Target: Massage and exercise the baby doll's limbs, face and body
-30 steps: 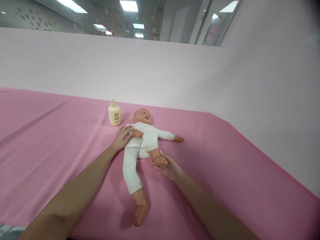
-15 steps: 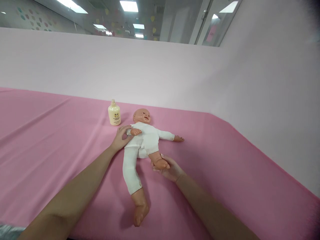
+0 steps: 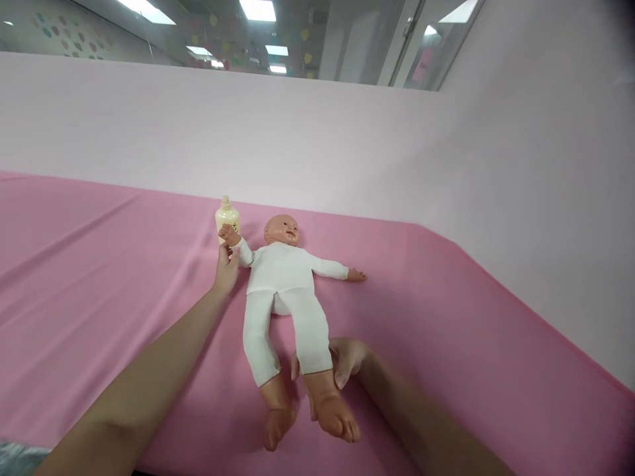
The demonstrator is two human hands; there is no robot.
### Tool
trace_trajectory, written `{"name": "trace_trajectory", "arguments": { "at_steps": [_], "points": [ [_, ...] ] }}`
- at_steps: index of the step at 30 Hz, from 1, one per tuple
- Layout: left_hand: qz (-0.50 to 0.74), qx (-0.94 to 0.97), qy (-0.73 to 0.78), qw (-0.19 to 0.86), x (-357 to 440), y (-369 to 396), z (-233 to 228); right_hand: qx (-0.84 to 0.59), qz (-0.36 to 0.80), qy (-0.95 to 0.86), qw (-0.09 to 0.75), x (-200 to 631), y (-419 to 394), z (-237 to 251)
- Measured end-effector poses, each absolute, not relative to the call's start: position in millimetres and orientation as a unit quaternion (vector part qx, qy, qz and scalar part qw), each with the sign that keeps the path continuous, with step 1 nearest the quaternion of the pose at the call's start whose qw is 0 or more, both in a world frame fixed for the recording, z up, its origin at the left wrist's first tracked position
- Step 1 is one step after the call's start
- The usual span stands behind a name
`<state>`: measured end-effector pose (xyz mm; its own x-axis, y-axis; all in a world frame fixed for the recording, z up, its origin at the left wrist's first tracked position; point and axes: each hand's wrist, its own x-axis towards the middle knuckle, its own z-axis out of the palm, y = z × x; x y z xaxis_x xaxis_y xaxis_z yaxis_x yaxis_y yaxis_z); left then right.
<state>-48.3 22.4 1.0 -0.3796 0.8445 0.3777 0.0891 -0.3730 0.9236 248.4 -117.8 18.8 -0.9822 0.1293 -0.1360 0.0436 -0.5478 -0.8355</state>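
Straightening the doll [image 3: 284,277] went best with left hand [image 3: 225,268] clasping its wrist and right hand [image 3: 342,363] cupping the calf, both gently.

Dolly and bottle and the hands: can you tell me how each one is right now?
Doll: lying on its back on the pink sheet, both legs straight, arms spread out.
Bottle: standing upright beside the doll's head, cap on.
Left hand: holding the doll's arm near the wrist, lifted a little.
Right hand: grip closed around the doll's lower leg by the ankle.
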Motion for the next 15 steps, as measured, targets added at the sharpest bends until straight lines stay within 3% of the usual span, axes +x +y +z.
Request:
{"name": "trace_trajectory", "arguments": {
  "at_steps": [6, 15],
  "points": [
    [0.668, 0.466, 0.499, 0.295, -50, 26, 1, -0.083, 0.869, -0.487, 0.014, 248, -117, 26],
    [0.67, 0.463, 0.492, 0.308, -52, 30, -2, -0.006, 0.847, -0.524, -0.088, 244, -103, 22]
  ]
}}
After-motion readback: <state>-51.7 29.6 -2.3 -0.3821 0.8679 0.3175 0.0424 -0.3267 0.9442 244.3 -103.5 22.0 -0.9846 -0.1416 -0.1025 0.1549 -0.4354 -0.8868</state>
